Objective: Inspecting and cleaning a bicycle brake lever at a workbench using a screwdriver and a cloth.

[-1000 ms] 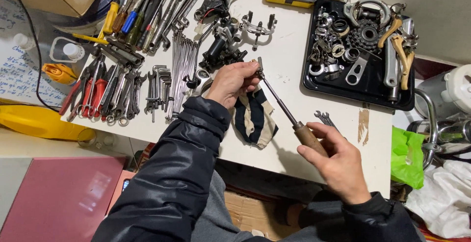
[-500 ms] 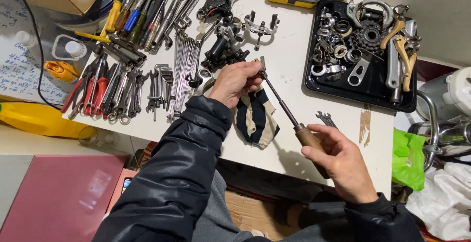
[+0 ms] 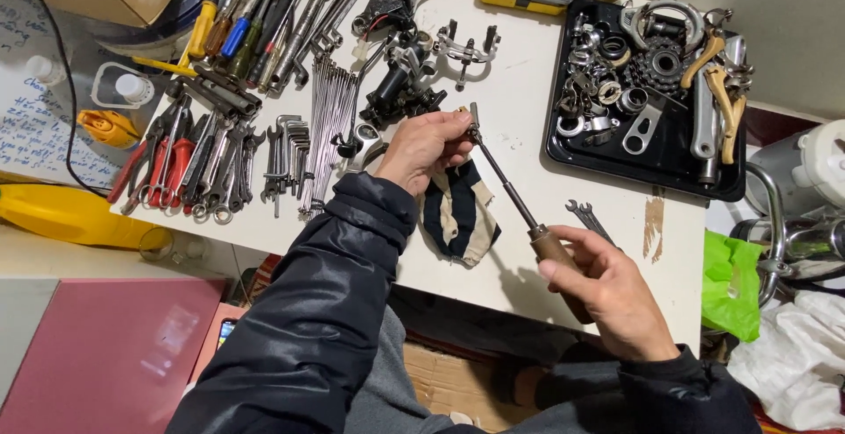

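Screwdriver (image 3: 515, 201), handle in right hand (image 3: 612, 297) grip, tip at left hand (image 3: 427, 145)

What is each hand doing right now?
Left hand: closed around the screwdriver shaft near its tip.
Right hand: closed on the brown wooden handle.

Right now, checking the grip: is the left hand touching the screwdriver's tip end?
Touching. The head view shows the left hand with its fingers closed round the tip end of the screwdriver, while the right hand grips its wooden handle.

Right hand (image 3: 607, 289) regripped screwdriver (image 3: 515, 201) handle — thumb seemingly raised.
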